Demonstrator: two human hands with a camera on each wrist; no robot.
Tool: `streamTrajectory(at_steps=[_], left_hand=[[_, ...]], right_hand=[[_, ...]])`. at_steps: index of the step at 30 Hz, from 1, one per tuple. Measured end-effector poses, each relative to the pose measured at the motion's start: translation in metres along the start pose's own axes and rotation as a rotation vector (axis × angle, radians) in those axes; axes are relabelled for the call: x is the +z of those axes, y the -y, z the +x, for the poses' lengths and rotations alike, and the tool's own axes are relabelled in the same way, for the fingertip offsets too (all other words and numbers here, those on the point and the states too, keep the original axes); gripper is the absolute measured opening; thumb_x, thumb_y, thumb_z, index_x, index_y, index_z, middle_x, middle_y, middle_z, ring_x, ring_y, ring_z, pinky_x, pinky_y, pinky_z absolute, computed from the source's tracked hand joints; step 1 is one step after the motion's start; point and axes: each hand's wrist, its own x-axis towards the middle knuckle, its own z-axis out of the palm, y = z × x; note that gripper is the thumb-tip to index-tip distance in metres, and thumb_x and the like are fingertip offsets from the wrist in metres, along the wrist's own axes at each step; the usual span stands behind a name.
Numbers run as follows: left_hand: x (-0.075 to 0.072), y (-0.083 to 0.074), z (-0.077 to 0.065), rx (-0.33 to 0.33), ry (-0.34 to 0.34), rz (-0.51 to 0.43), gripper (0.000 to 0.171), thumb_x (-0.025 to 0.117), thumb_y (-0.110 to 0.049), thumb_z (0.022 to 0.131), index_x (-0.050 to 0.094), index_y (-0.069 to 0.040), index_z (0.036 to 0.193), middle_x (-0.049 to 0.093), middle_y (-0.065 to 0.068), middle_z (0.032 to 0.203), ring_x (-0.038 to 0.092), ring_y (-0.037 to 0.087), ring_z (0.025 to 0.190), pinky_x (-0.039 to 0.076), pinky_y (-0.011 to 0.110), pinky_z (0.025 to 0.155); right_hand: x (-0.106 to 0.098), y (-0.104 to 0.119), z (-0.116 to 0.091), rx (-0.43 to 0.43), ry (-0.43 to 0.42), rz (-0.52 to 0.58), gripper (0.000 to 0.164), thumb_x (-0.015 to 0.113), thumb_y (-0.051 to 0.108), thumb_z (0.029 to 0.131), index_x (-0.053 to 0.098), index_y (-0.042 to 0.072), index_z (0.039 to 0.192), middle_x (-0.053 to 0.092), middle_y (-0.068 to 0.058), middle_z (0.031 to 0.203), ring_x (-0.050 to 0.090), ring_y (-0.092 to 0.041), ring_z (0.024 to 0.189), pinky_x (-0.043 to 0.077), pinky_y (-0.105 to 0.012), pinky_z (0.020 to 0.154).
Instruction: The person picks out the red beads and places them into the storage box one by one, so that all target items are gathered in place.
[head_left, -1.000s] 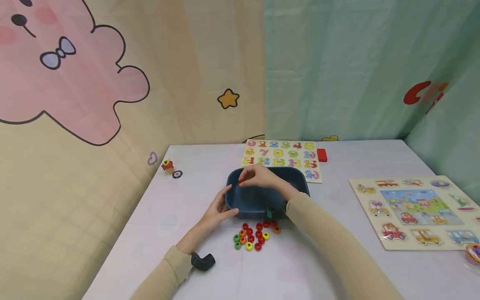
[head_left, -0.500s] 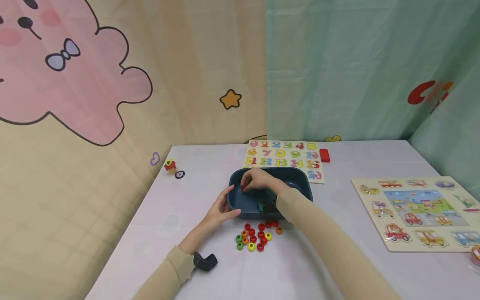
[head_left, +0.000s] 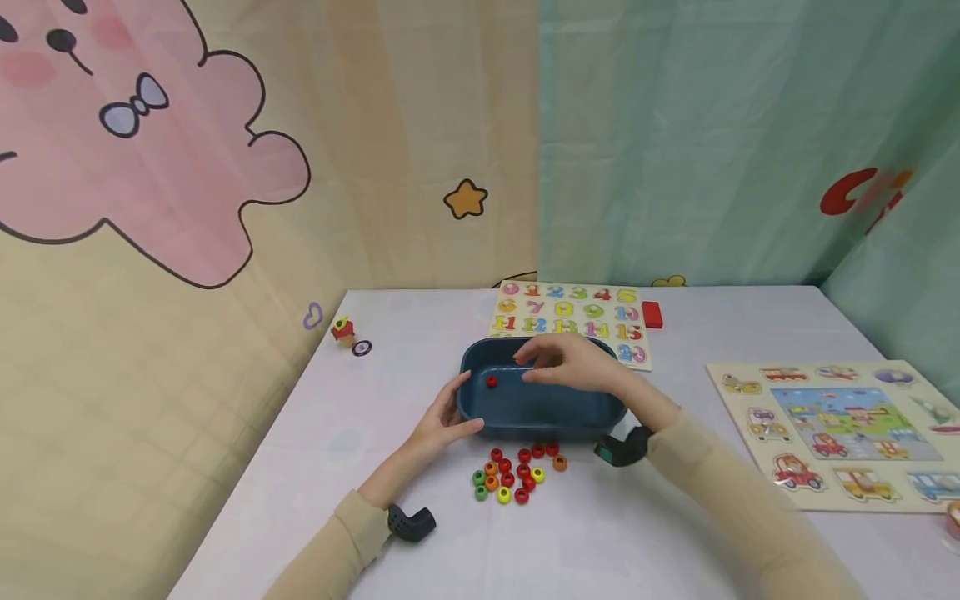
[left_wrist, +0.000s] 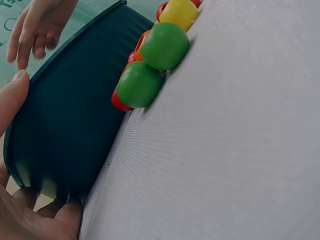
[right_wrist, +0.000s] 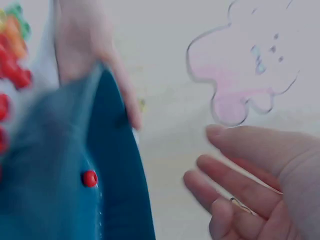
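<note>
A dark blue basin (head_left: 540, 410) stands on the table with one red bead (head_left: 491, 381) lying inside near its left end. My left hand (head_left: 441, 419) holds that left end, thumb at the near side and fingers around the far side. Above the basin, my right hand (head_left: 576, 363) hovers with loosely bent, parted fingers and nothing between them; the right wrist view shows its thumb (right_wrist: 250, 145) apart from the other fingers. Red, orange, yellow and green beads (head_left: 507, 480) lie loose in front of the basin. Two green beads (left_wrist: 139, 85) are nearest the left wrist camera.
Behind the basin lies a number puzzle board (head_left: 570, 308), with a red block (head_left: 652, 314) beside it. A vehicle picture puzzle (head_left: 832, 433) lies at the right. A small ice-cream-like toy (head_left: 343, 331) stands at the back left. Printed curtains (head_left: 375, 150) hang behind the table.
My right hand has let go of the red bead inside the basin, then lifted and moved right with its fingers parted. My left hand has stayed on the basin.
</note>
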Motion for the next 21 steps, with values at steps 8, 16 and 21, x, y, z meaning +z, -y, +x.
streamTrajectory(at_steps=[8, 16, 21], left_hand=[[0.0, -0.002, 0.0, 0.002, 0.004, 0.003, 0.079, 0.07, -0.02, 0.077, 0.023, -0.023, 0.141, 0.02, -0.002, 0.145, 0.022, 0.019, 0.131, 0.029, 0.029, 0.101], [0.0, -0.001, 0.001, 0.006, 0.008, 0.002, 0.079, 0.07, -0.02, 0.078, 0.023, -0.021, 0.141, 0.019, 0.0, 0.146, 0.02, 0.02, 0.132, 0.026, 0.031, 0.102], [0.0, 0.0, 0.001, 0.027, 0.006, 0.017, 0.08, 0.07, -0.022, 0.077, 0.023, -0.019, 0.141, 0.019, 0.001, 0.146, 0.021, 0.022, 0.132, 0.028, 0.031, 0.101]], right_hand=[[0.015, 0.024, -0.077, 0.003, -0.104, 0.136, 0.022, 0.066, 0.016, 0.081, 0.062, 0.011, 0.102, 0.062, -0.001, 0.096, 0.058, -0.013, 0.073, 0.051, -0.027, 0.059], [0.065, -0.006, -0.098, 0.02, -0.178, 0.043, 0.025, 0.069, 0.023, 0.078, 0.065, 0.015, 0.101, 0.063, 0.009, 0.084, 0.055, -0.004, 0.063, 0.047, -0.021, 0.05], [0.083, -0.013, -0.101, 0.055, -0.228, -0.12, 0.031, 0.07, 0.026, 0.077, 0.064, 0.02, 0.106, 0.063, 0.013, 0.086, 0.052, 0.001, 0.063, 0.045, -0.017, 0.051]])
